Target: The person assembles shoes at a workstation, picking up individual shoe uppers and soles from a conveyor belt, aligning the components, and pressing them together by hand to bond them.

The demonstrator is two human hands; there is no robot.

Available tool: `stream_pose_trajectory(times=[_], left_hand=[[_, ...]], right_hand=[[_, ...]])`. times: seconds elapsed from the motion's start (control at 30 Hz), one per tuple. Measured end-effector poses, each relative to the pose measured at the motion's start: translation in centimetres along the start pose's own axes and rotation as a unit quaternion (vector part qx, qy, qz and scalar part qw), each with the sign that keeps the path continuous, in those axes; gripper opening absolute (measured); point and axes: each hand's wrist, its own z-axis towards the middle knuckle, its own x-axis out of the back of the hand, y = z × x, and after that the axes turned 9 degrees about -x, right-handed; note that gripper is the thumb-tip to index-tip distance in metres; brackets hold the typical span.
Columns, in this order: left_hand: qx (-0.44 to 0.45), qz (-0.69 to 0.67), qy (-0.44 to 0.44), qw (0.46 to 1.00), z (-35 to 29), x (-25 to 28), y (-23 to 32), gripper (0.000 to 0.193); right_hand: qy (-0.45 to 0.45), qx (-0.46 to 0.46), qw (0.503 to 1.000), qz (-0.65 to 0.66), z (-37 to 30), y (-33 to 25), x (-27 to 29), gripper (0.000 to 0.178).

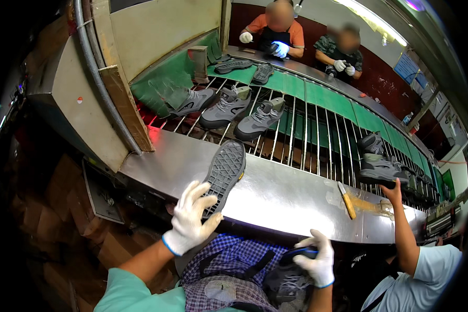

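- 1 left hand, white knit glove, blue cuff: open, fingers spread, thumb held apart, in front of the sole's near end; contact cannot be told.
- 1 grey sole, lattice tread facing up, on the metal surface; near end partly hidden by the glove.
- 1 right hand, matching glove: fingers and thumb closed on the collar of a dark grey shoe.
- 1 dark grey shoe, laced, at the person's lap, below the near edge of the surface.
- 1 knife, yellow handle, lying on the surface, right of the sole.
- 3 grey laced shoes, on the barred rack beyond the surface.
- 1 co-worker's bare hand, at right, holding a grey shoe.
- 2 co-workers, far side, gloved.
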Motion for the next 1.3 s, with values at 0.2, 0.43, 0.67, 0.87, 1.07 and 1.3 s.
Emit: stream_pose_trajectory(times=[0.2, 0.43, 0.67, 0.87, 1.07, 1.3], left_hand=[[-0.047, 0.08, -0.09, 0.992, 7.3, 0.1, -6.4, 0.048], [0.155, 0.078, -0.203, 0.964, 12.6, -6.3, -14.6, 0.077], [0.307, -0.027, -0.278, 0.91, 13.4, -11.1, -18.4, 0.07], [0.352, -0.585, -0.158, 0.714, 16.5, -7.2, -9.4, 0.028], [0.189, -0.631, -0.173, 0.732, 13.6, -5.8, 2.0, 0.057], [0.111, -0.506, -0.144, 0.843, -0.3, -13.1, 8.0, 0.08]], right_hand=[[0.116, 0.194, 0.95, -0.216, -0.1, 0.2, -1.0, 0.089], [0.157, -0.173, 0.953, 0.194, -6.1, 13.3, -1.3, 0.061], [0.01, -0.246, 0.764, 0.596, -6.1, 21.0, -6.4, 0.069], [-0.115, -0.294, 0.692, 0.649, -4.9, 21.2, -6.0, 0.089], [-0.137, -0.326, 0.697, 0.624, -6.0, 19.1, -3.9, 0.093], [-0.061, -0.316, 0.791, 0.521, -5.8, 14.3, -3.1, 0.094]])
